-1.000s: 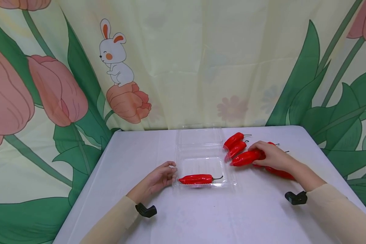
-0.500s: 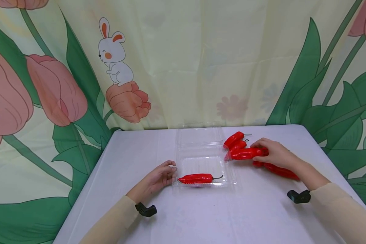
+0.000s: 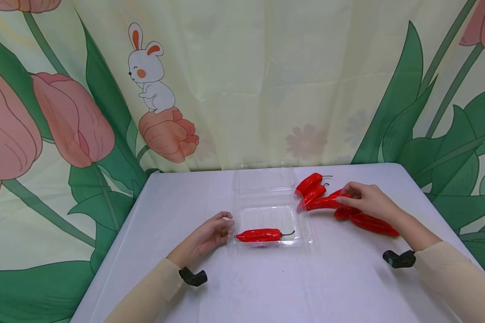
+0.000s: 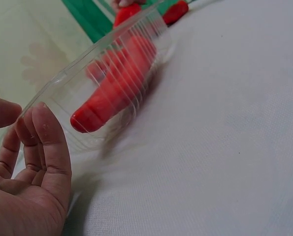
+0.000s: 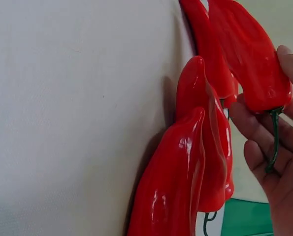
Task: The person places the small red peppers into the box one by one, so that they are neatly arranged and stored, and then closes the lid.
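Note:
A clear plastic clamshell box (image 3: 266, 220) lies with its lid folded back, and one red pepper (image 3: 259, 235) rests along its near side. At the box's left edge, my left hand (image 3: 211, 234) pinches the rim between thumb and fingers; through the clear wall in the left wrist view, the red pepper (image 4: 114, 91) shows. My right hand (image 3: 365, 199) grips another glossy red pepper (image 5: 252, 54) near its stem end, its green stem hanging over the palm in the right wrist view. Beneath that hand lie more red peppers (image 3: 373, 224), overlapping one another.
Two red peppers (image 3: 312, 186) lie by the box's right side, stems pointing right. A white cloth covers the table (image 3: 266, 282). Behind its far edge hangs a curtain (image 3: 234, 89) printed with tulips and a rabbit.
My right hand has shifted slightly right among the peppers, and the red pepper at its fingertips has changed angle. My left hand stays at the box's rim.

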`<action>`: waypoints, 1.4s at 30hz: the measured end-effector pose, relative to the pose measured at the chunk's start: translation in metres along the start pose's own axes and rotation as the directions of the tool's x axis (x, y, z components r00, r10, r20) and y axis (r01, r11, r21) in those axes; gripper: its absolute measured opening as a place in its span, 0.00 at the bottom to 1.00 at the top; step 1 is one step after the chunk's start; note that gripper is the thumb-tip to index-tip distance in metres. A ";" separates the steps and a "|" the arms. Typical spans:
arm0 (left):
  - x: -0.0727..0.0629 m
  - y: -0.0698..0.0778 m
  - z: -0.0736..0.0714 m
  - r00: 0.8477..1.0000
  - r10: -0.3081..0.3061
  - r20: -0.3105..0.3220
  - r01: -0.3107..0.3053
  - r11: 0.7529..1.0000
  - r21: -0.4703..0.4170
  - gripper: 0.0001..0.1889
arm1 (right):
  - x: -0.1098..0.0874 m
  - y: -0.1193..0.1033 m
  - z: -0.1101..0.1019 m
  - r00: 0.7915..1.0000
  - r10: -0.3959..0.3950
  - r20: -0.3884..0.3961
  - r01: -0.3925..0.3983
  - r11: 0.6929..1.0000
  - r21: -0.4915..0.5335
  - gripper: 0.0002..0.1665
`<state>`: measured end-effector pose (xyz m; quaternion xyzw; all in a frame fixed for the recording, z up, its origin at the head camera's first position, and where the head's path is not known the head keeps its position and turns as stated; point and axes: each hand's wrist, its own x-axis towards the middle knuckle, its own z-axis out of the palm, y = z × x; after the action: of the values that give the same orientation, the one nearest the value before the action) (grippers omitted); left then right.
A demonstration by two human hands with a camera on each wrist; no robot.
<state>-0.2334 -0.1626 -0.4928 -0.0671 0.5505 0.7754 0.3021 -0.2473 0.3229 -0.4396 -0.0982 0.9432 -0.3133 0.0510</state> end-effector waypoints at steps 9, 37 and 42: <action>-0.001 0.001 0.000 1.000 -0.010 0.002 0.010 1.000 -0.024 0.13 | 0.003 0.002 -0.002 0.995 0.097 0.025 -0.099 0.993 0.067 0.30; 0.001 0.002 -0.001 1.000 -0.015 -0.005 0.015 1.000 -0.019 0.14 | 0.004 -0.018 -0.010 0.985 0.161 0.058 -0.168 0.976 0.136 0.33; 0.001 0.001 0.000 1.000 -0.018 -0.004 0.018 1.000 -0.019 0.14 | 0.005 -0.027 -0.007 0.981 0.154 0.116 -0.172 0.971 0.168 0.29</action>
<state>-0.2349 -0.1627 -0.4921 -0.0767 0.5432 0.7776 0.3073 -0.2489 0.3050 -0.4180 -0.0312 0.9127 -0.3852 0.1331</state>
